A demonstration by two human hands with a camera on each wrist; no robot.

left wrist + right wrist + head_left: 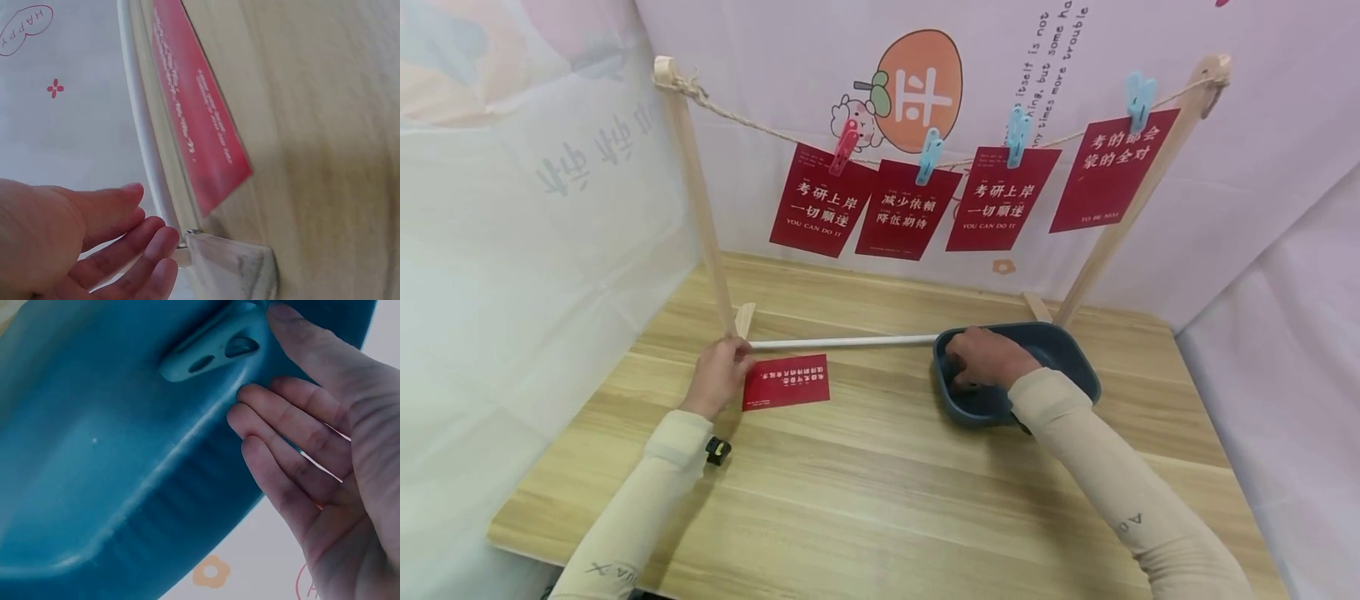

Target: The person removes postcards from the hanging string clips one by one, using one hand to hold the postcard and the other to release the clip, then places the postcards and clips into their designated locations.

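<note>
My left hand point(721, 375) is by the foot of the left wooden post, at the left end of a red card point(786, 382) lying on the table. In the left wrist view its fingers bend loosely, and nothing shows between them and the thumb. My right hand point(988, 357) reaches into a dark blue basin point(1093, 379). Inside the basin, the right wrist view shows a light blue clothespin point(212, 347) lying near the wall. The right thumb tip is at one end of the clothespin; whether they touch is unclear. The other fingers are relaxed and apart from it.
Above the table, twine point(741, 123) runs between the left post point(696, 183) and the right post point(1138, 200). A pink clothespin point(845, 147) and several blue ones hold red cards point(908, 208) on it. A white rod point(850, 342) lies low between the posts.
</note>
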